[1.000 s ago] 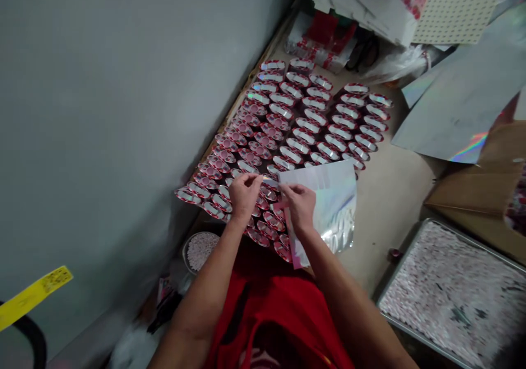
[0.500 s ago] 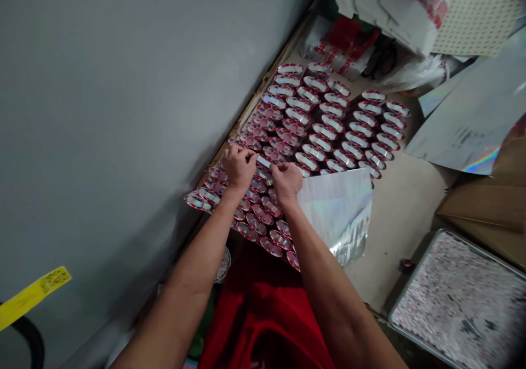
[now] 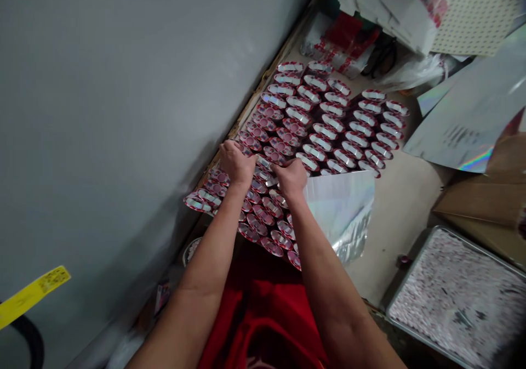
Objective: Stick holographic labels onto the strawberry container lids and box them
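Observation:
My left hand [image 3: 237, 163] and my right hand [image 3: 291, 177] are closed, fingertips at opposite ends of one oval pack top. A small silvery sticker strip [image 3: 263, 164] lies against that top between them; the fingers partly hide its ends. Around them stand many glossy red-and-white oval packs [image 3: 314, 152] in tight rows, tops facing up. Many tops carry a pale silvery strip, while several near my hands show pink round patterns [image 3: 287, 136]. A shiny silver sticker sheet [image 3: 341, 210] lies on the packs and table beside my right forearm.
A grey wall [image 3: 123, 84] borders the left. At lower right is a metal tray [image 3: 456, 297] of small pale pieces, near a cardboard box [image 3: 485, 202]. Silvery sheets [image 3: 460, 122], white papers [image 3: 390, 7] and a dotted sticker sheet [image 3: 472, 26] lie at upper right.
The silvery strip, held up between my fingertips before, now lies against the pack top. Both hands have tilted over it, and my right hand has shifted slightly right.

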A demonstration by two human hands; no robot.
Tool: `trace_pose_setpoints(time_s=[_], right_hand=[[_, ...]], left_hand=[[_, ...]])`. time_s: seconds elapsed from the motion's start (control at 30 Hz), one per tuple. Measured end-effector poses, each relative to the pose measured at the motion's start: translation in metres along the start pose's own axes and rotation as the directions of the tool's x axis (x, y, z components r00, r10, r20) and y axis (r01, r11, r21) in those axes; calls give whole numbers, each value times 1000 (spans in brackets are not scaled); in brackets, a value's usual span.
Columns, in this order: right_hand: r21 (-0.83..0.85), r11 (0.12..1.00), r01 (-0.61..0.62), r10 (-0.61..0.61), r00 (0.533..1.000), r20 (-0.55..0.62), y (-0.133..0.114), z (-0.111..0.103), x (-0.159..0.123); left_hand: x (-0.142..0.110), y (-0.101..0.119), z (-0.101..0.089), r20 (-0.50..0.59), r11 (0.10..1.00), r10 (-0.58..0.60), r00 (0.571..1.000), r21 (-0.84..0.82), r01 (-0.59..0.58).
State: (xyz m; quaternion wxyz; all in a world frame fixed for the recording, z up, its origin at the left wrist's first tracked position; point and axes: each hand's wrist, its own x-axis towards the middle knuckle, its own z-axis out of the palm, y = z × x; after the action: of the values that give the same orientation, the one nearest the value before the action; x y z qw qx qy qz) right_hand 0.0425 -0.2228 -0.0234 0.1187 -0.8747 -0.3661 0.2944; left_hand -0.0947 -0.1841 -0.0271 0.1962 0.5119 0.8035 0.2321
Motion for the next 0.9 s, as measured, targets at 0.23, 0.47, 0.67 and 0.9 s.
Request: trace_pose_setpoints(time_s=[0.23, 0.47, 0.67, 0.9], right_hand=[[344, 938, 42, -40, 999, -14, 2, -9, 0], [466, 882, 67, -40, 997, -69, -3, -18, -4], [545, 836, 69, -72, 997, -16, 0, -22, -8], [780, 588, -214, -61, 950, 306, 28, -30, 0]], left_hand=[[-18, -2, -22, 86, 943, -18, 996, -331, 46], [-91, -6, -45, 703, 404, -219, 676, -566, 719], [-92, 4, -29, 646, 283, -241, 725, -668, 689], [-50, 2, -17, 293, 839, -78, 953, -497, 221]])
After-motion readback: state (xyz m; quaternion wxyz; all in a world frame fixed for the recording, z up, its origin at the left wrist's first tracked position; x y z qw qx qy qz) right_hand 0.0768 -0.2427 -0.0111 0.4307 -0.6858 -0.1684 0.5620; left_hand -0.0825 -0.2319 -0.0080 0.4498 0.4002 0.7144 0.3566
